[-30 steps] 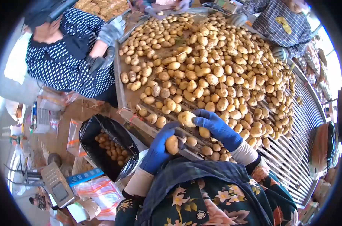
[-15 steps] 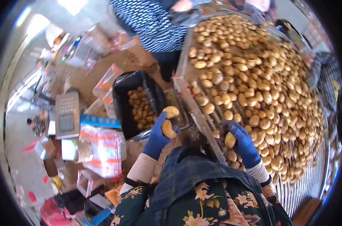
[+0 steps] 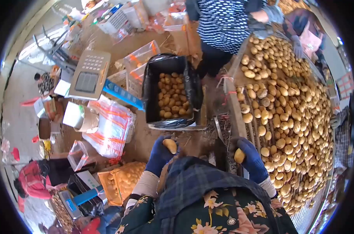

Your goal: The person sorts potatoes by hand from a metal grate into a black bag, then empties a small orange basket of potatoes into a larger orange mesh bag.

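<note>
My left hand (image 3: 160, 156), in a blue glove, is closed around a potato (image 3: 170, 146) just below the black-lined crate (image 3: 149, 111). Inside that crate lies a heap of potatoes (image 3: 173, 95). At the near edge of the sorting table, my right hand (image 3: 253, 162), also gloved in blue, grips another potato (image 3: 239, 156). Its fingertips look dark and partly hidden. To the right of it, a large spread of loose potatoes (image 3: 290, 128) covers the table, whose wooden side rail (image 3: 234, 105) runs between the table and the crate.
A scale display (image 3: 90, 74) on a blue post (image 3: 124, 94) stands left of the crate. Flat plastic bags (image 3: 110, 123) and a filled orange net sack (image 3: 122, 181) lie nearer. A person in a patterned top (image 3: 220, 27) stands beyond; other people work around the table and at lower left.
The view has swung left, so crate and table appear farther right. My left hand showed two potatoes before; only one shows now. My right hand still holds its potato, nearer the rail.
</note>
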